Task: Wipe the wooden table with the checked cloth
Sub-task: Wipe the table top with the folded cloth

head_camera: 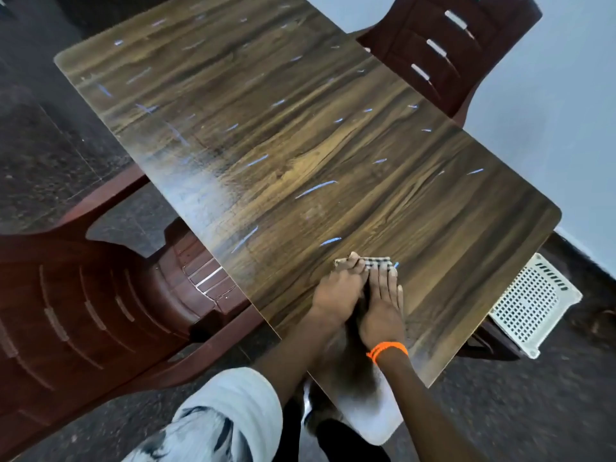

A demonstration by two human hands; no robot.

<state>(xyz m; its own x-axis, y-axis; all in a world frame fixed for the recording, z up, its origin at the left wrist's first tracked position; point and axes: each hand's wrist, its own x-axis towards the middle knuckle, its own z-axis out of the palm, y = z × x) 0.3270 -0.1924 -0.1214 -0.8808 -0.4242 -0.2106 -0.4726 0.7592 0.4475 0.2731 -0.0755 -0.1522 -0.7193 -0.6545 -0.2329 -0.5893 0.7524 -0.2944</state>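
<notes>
Down at the near end of the wooden table (300, 135), both hands are pressed flat on the checked cloth (378, 261), side by side and touching. Left hand (338, 296) and right hand (383, 303) both have their fingers stretched out and together, palms down, so neither is really gripping anything, they're just pinning the cloth to the top. Only a bit of the cloth peeks out past the fingertips, the rest is hidden under the hands. The right wrist has an orange band (388, 350) on it.

Looks to me like a push stroke heading away from the body, with most of the tabletop yet to be covered. There are loads of little pale streaks scattered across the surface, can't tell if they're marks or just glare.

If I were doing this bit: keep the palms flat and the pressure even so the cloth doesn't bunch up under the fingers, go in long straight passes along the length, and overlap each lane a little. Cloth is folded pretty small, so it'll take plenty of passes. Watch the edges near the brown chair (83, 311) on the left and the second chair (443, 51) at the far side, and don't let the cloth slide off the table edge
</notes>
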